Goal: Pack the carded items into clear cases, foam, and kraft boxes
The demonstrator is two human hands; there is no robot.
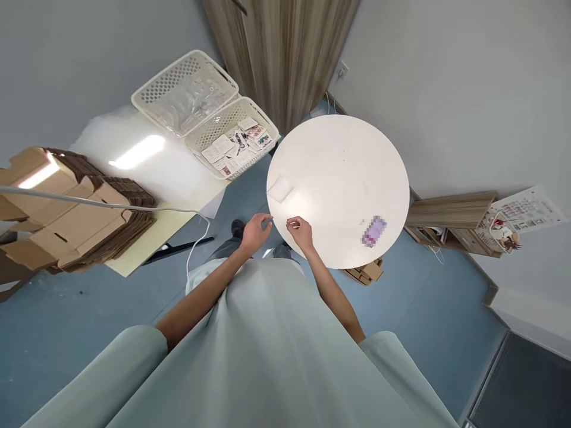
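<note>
Near the front left edge of the round white table (339, 178), my left hand (257, 233) is raised with its fingers stretched forward and its thumb apart from them. Across a small gap, my right hand (301, 232) hangs over the table's edge, fingers loosely bent towards the thumb. I see nothing held in either hand. Just beyond them, a thin, whitish square packet (281, 188) lies flat on the table; its exact kind is hard to make out.
A blurred purple object (373, 231) lies at the table's right. To the left stand white plastic baskets, one with clear bags (191, 98), one with printed cards (241, 145). Flattened cardboard boxes (84, 214) are stacked farther left, crossed by a white cable (169, 208). A wooden shelf (455, 223) stands right.
</note>
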